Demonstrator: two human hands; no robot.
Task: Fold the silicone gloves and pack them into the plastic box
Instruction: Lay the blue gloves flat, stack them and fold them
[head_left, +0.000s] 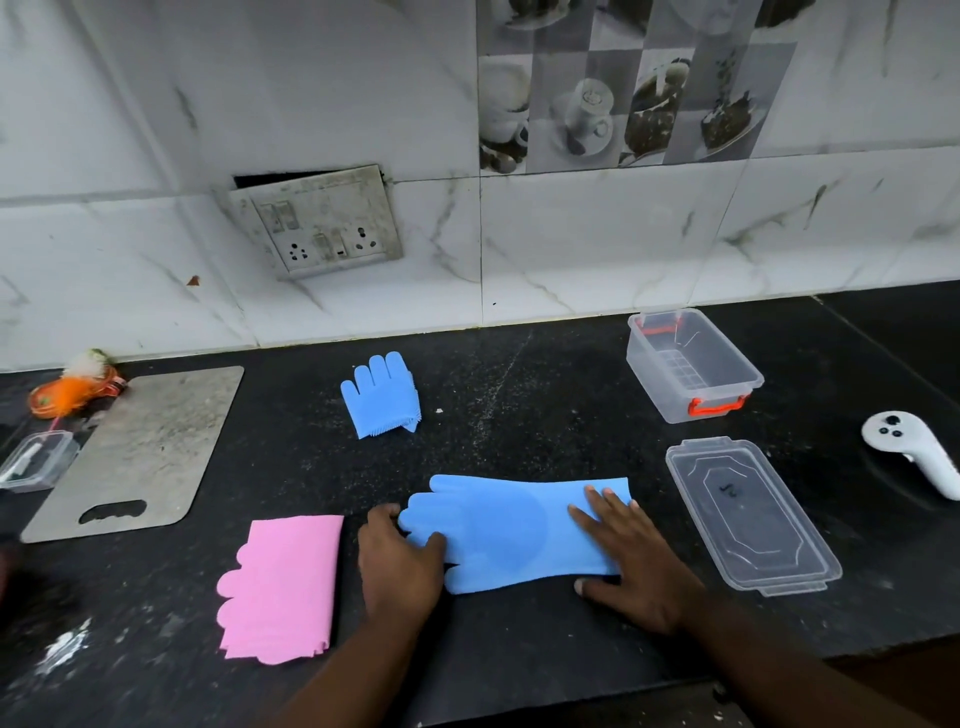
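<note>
Blue glove (509, 525) lay flat on the worktop (519, 389), nearer the person and left of the plastic box (693, 364), long axis left-right, left hand (400, 556) pinching its fingertip end, right hand (639, 566) pressing the cuff with fingers (605, 506) straight.

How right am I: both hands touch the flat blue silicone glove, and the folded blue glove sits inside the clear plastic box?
Wrong. Head view: the folded blue glove lies on the black counter, outside the clear plastic box. Left hand and right hand do touch the flat blue silicone glove.
</note>
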